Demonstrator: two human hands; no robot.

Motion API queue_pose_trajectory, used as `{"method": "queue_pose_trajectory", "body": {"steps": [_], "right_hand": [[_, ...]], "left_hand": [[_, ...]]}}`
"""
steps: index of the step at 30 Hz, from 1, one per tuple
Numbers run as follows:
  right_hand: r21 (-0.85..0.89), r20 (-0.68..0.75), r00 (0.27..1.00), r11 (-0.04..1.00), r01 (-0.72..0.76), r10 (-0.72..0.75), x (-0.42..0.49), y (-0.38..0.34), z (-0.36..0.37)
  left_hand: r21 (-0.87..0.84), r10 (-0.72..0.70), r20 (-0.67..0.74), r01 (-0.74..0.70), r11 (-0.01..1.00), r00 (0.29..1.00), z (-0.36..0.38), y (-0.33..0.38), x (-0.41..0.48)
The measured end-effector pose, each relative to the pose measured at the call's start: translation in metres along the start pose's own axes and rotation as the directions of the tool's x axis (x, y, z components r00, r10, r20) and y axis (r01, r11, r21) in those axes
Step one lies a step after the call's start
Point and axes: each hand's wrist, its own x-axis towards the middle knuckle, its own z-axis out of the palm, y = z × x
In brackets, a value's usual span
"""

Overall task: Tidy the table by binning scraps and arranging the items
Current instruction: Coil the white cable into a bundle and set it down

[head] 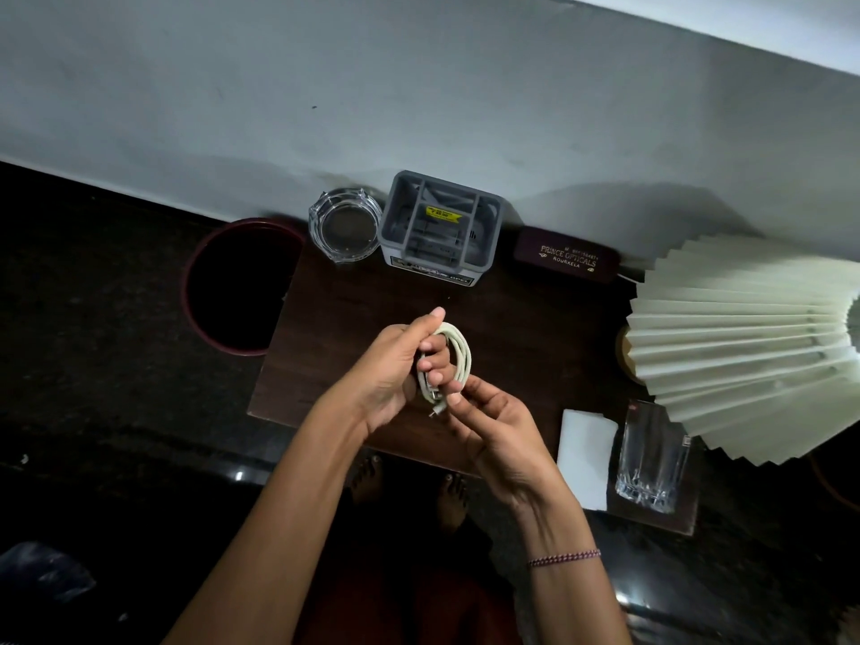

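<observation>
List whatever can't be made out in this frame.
Head view only.
Bin interior: too dark to show any scraps.
Pleated lampshade: cut by the right edge, covering whatever stands beneath.
White cable: coil partly covered by the left hand; plug too small to identify.
Grey organizer: print on its yellow sticker too small.

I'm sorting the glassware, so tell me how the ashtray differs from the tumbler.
The ashtray is low and wide with a notched rim; the tumbler is tall and narrow. The ashtray sits at the far edge of the table, beside the organizer; the tumbler stands at the near right corner, beside a white card. Both are clear glass and stand upright.
</observation>
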Motion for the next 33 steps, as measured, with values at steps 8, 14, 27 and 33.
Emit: {"method": "queue_pose_trajectory", "body": {"steps": [8, 14, 27, 33], "right_hand": [[-0.136, -0.026, 0.996, 0.987, 0.085, -0.089, 0.000, 0.004, 0.001], [-0.318, -0.033, 0.987, 0.938, 0.137, -0.156, 0.003, -0.001, -0.001], [-0.226, 0.021, 0.997, 0.972, 0.073, -0.070, -0.001, -0.020, -0.010], [-0.140, 0.021, 0.999, 0.989, 0.040, -0.037, -0.003, -0.019, -0.010]], "left_hand": [[0.307, 0.051, 0.109, -0.082, 0.948, 0.993, 0.002, 0.005, -0.001], [0.462, 0.275, -0.004, -0.243, 0.853, 0.961, 0.007, -0.002, 0.000], [0.821, 0.459, -0.096, -0.191, 0.538, 0.883, 0.004, 0.000, -0.003], [0.909, 0.458, 0.002, -0.192, 0.369, 0.889, 0.008, 0.001, 0.001]]}}
